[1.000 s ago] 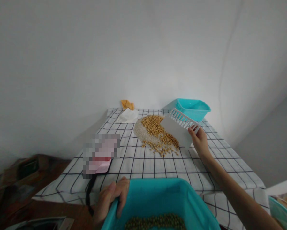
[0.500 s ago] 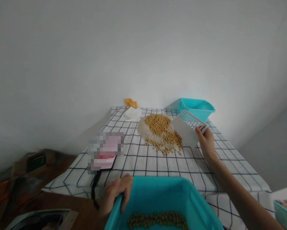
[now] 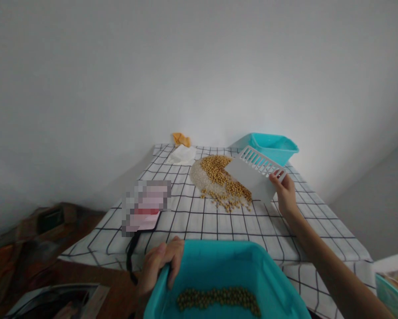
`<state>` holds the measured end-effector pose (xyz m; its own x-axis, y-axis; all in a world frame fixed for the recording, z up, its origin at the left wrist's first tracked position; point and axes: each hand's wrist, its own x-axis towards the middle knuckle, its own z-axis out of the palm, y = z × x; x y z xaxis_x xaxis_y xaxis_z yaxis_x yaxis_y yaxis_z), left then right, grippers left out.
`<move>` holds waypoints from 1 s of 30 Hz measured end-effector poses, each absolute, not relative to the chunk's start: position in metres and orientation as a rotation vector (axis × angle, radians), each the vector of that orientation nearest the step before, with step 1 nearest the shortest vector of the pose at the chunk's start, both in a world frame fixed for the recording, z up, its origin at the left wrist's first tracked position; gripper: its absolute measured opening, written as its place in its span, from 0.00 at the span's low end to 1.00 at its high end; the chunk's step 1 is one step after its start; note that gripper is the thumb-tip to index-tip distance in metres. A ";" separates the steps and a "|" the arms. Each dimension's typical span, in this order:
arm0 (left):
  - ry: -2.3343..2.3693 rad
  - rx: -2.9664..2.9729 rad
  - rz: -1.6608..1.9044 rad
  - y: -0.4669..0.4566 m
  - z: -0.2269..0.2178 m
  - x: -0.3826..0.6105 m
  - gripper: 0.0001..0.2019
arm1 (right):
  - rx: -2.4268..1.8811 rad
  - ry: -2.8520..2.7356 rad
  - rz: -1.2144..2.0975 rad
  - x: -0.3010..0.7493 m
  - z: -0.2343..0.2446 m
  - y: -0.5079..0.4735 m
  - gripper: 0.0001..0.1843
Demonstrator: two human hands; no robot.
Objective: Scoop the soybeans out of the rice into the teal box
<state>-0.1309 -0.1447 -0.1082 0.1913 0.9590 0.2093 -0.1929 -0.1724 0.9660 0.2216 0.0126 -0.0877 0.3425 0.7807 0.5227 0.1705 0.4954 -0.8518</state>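
My right hand (image 3: 285, 191) grips the near end of a white plastic scraper (image 3: 250, 179) with a slotted edge. The scraper's left side meets a pile of yellow soybeans (image 3: 215, 170), covering part of it. Pale rice-like grains (image 3: 200, 176) lie under and left of the beans on the checked cloth. Closer to me, my left hand (image 3: 167, 261) is closed over the left rim of a turquoise basin (image 3: 218, 248), fingers inside and thumb on top. Brownish-green beans (image 3: 218, 297) lie in a band on the basin's bottom.
A second turquoise basin (image 3: 275, 153) stands at the back right by the wall. A white cloth (image 3: 182, 155) and an orange cloth (image 3: 181, 139) lie at the back left. At the table's left edge is a pink, pixelated item (image 3: 148, 206) with a black strap (image 3: 130, 257).
The scraper has moved left and slightly away from me, covering more of the soybeans. My left hand keeps its hold on the basin's rim.
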 end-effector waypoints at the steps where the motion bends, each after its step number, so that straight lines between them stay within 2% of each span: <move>1: 0.827 1.301 1.271 -0.145 -0.108 -0.130 0.36 | -0.988 -1.144 0.528 0.221 -0.086 0.012 0.15; 8: 0.811 1.255 1.275 -0.148 -0.106 -0.129 0.36 | -1.001 -0.996 0.762 0.219 -0.080 0.007 0.16; 15: 0.766 1.248 1.315 -0.148 -0.104 -0.127 0.35 | -1.033 -1.221 0.921 0.211 -0.084 0.003 0.14; 30: 0.818 1.368 1.251 -0.147 -0.097 -0.132 0.35 | -1.053 -1.407 0.963 0.210 -0.085 0.001 0.16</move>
<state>-0.1319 -0.1472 -0.0970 0.2167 0.9469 0.2375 -0.1617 -0.2051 0.9653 0.2095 0.0010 -0.0845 -0.0276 0.9599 0.2791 0.0873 0.2804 -0.9559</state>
